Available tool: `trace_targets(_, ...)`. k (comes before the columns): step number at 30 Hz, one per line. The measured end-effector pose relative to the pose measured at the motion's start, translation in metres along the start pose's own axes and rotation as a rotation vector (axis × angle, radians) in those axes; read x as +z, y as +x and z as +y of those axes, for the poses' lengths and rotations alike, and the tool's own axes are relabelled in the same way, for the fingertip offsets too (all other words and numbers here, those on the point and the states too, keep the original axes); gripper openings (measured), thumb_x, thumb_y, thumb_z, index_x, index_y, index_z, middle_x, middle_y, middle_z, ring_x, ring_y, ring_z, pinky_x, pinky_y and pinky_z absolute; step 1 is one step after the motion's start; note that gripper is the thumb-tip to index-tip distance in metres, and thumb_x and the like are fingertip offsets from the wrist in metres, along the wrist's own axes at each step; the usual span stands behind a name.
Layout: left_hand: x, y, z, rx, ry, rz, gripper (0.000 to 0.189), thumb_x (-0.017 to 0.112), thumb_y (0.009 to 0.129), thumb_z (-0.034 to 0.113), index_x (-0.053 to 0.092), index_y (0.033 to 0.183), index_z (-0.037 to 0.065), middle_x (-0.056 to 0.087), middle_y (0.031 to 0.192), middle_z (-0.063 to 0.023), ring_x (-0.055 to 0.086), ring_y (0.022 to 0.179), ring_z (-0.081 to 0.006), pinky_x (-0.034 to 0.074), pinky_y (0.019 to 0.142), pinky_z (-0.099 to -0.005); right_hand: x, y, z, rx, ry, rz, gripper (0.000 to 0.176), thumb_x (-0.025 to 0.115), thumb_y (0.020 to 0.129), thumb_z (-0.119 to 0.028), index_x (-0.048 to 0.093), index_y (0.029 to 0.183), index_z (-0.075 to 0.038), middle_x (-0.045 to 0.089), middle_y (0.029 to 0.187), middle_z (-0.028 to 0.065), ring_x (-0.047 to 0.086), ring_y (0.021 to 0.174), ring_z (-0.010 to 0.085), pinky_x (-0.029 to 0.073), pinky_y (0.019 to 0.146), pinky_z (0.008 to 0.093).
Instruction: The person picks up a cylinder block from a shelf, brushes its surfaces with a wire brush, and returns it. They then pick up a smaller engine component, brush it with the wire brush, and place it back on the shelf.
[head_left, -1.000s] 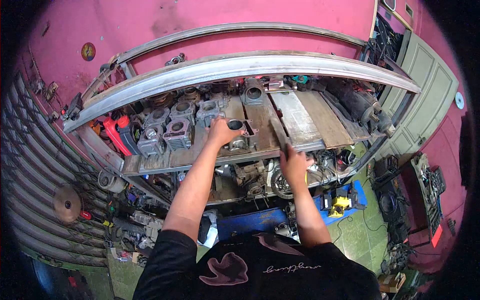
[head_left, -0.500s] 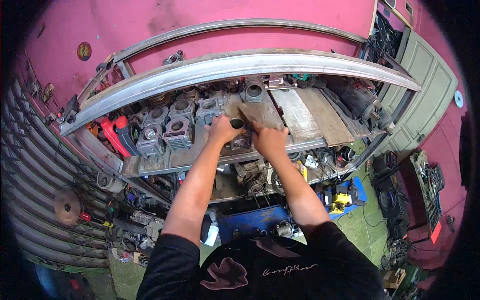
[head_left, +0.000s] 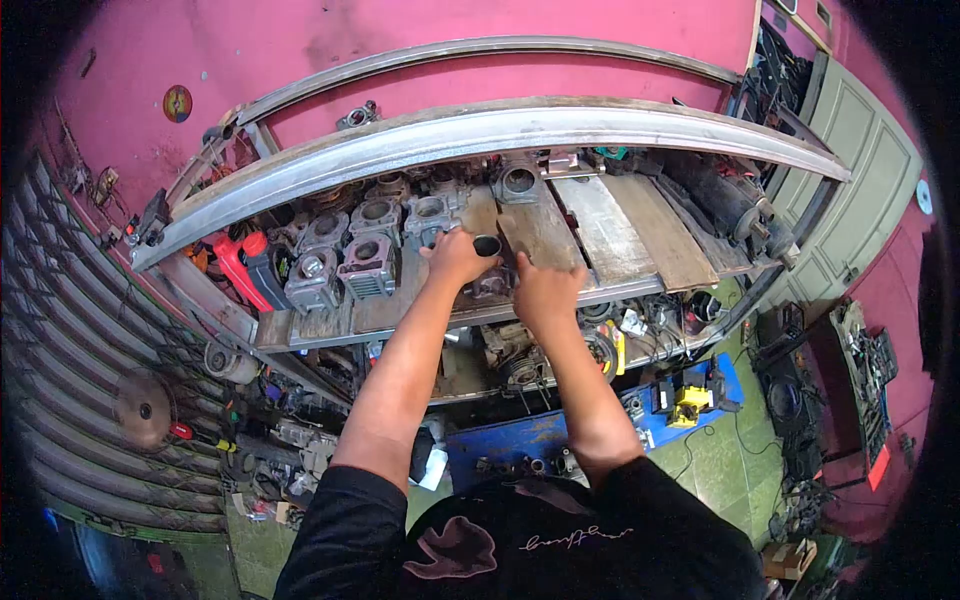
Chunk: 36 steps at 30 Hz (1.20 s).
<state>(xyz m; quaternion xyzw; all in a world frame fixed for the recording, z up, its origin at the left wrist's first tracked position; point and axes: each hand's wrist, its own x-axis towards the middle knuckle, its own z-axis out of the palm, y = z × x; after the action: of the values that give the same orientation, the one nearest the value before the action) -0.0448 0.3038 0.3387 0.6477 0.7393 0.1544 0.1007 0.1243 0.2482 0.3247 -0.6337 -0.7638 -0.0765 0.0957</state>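
Note:
My left hand [head_left: 457, 258] is closed around a metal engine cylinder [head_left: 487, 247], its round dark bore facing up near the front edge of the wooden shelf [head_left: 540, 235]. Just to the right, my right hand [head_left: 548, 292] is closed, with curled fingers and the index finger pointing towards the cylinder. A thin dark piece [head_left: 508, 236] shows at that fingertip; what the hand grips is too small to make out. Behind and left of my left hand stand several grey cylinder blocks, among them one with a square top [head_left: 368, 252].
A metal beam [head_left: 500, 125] crosses above the shelf. Red and black bottles [head_left: 240, 272] stand at its left end. Loose boards [head_left: 610, 225] lie to the right. Below are engine parts [head_left: 515, 350] and a blue board [head_left: 520, 435] with a yellow tool [head_left: 690, 405].
The view has shifted slightly, so the shelf appears further right. My right hand has moved a little down, away from the cylinder, and the thin dark piece has changed its angle. My left hand keeps its hold.

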Motion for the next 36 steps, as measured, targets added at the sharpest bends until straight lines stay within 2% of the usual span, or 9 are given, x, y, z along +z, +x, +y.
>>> trace_targets(5,0.006,-0.001,-0.002,-0.017,-0.047,0.016,0.068,0.087,0.067,0.055,0.073,0.122,0.017,0.064,0.132,-0.0096,0.051,0.134,-0.0361,0.03,0.108,-0.0763,0.014,0.041,0.011,-0.082,0.095,0.045,0.047,0.057,0.095,-0.025,0.061,0.141,-0.028,0.076,0.082,0.0081,0.074,0.077,0.0265,0.037,0.095,0.059)
trace_targets(12,0.002,-0.002,0.0,-0.009,-0.024,0.021,0.065,0.085,0.069,0.055,0.074,0.122,0.02,0.063,0.132,-0.0083,0.052,0.131,-0.0353,0.032,0.107,-0.0755,-0.035,-0.044,0.006,-0.093,-0.122,0.043,0.04,0.049,0.099,-0.025,0.065,0.136,-0.025,0.076,0.083,0.0063,0.074,0.076,0.0274,0.038,0.091,0.0574)
trace_targets(14,0.005,0.001,-0.003,-0.022,-0.025,0.016,0.064,0.084,0.07,0.055,0.073,0.123,0.022,0.063,0.134,-0.0076,0.052,0.132,-0.035,0.032,0.108,-0.0737,-0.025,-0.012,-0.002,-0.066,-0.111,-0.072,0.039,0.048,0.1,-0.023,0.065,0.135,-0.024,0.076,0.084,0.0064,0.074,0.077,0.028,0.038,0.094,0.0589)
trace_targets(17,0.004,0.003,0.0,-0.053,0.012,-0.01,0.065,0.084,0.069,0.054,0.073,0.125,0.023,0.062,0.136,-0.0071,0.052,0.132,-0.0353,0.033,0.109,-0.0727,0.008,0.047,-0.003,-0.083,0.021,0.006,0.041,0.048,0.099,-0.021,0.064,0.137,-0.022,0.076,0.085,0.008,0.074,0.077,0.0289,0.035,0.099,0.0603)
trace_targets(21,-0.005,-0.001,0.004,-0.057,-0.004,-0.046,0.069,0.085,0.069,0.055,0.071,0.128,0.023,0.062,0.138,-0.0074,0.052,0.133,-0.0361,0.032,0.109,-0.0733,0.014,0.039,0.002,-0.097,0.095,0.117,0.042,0.048,0.099,-0.021,0.064,0.138,-0.019,0.077,0.086,0.0095,0.074,0.078,0.0297,0.032,0.104,0.0609)
trace_targets(23,-0.004,-0.002,0.004,-0.05,-0.018,-0.043,0.074,0.085,0.067,0.057,0.07,0.13,0.021,0.062,0.137,-0.0076,0.051,0.133,-0.0362,0.031,0.109,-0.0745,-0.025,-0.012,-0.001,-0.098,-0.017,-0.062,0.038,0.047,0.101,-0.018,0.067,0.132,-0.012,0.077,0.086,0.0101,0.074,0.085,0.0285,0.028,0.107,0.0632)
trace_targets(26,-0.004,0.002,0.002,-0.049,-0.002,-0.04,0.073,0.085,0.068,0.057,0.069,0.131,0.024,0.061,0.141,-0.0074,0.052,0.133,-0.0366,0.03,0.109,-0.0749,-0.04,-0.048,-0.001,-0.088,-0.084,-0.006,0.042,0.05,0.099,-0.02,0.064,0.138,-0.013,0.077,0.086,0.0091,0.074,0.082,0.029,0.029,0.105,0.064)
trace_targets(31,0.0,0.002,0.003,-0.086,-0.034,-0.05,0.072,0.085,0.067,0.06,0.071,0.128,0.024,0.062,0.141,-0.0074,0.053,0.133,-0.037,0.029,0.109,-0.0762,0.018,0.044,-0.001,-0.105,0.02,0.063,0.047,0.052,0.095,-0.019,0.062,0.141,-0.021,0.076,0.088,0.0097,0.074,0.082,0.0295,0.034,0.098,0.0598)
trace_targets(36,-0.005,-0.004,0.006,-0.096,-0.042,-0.061,0.07,0.084,0.068,0.061,0.073,0.126,0.024,0.063,0.138,-0.0062,0.051,0.134,-0.0373,0.027,0.111,-0.0753,0.006,0.034,0.011,-0.122,0.101,0.035,0.048,0.054,0.095,-0.021,0.061,0.142,-0.023,0.077,0.089,0.0079,0.074,0.081,0.0304,0.035,0.097,0.0585)
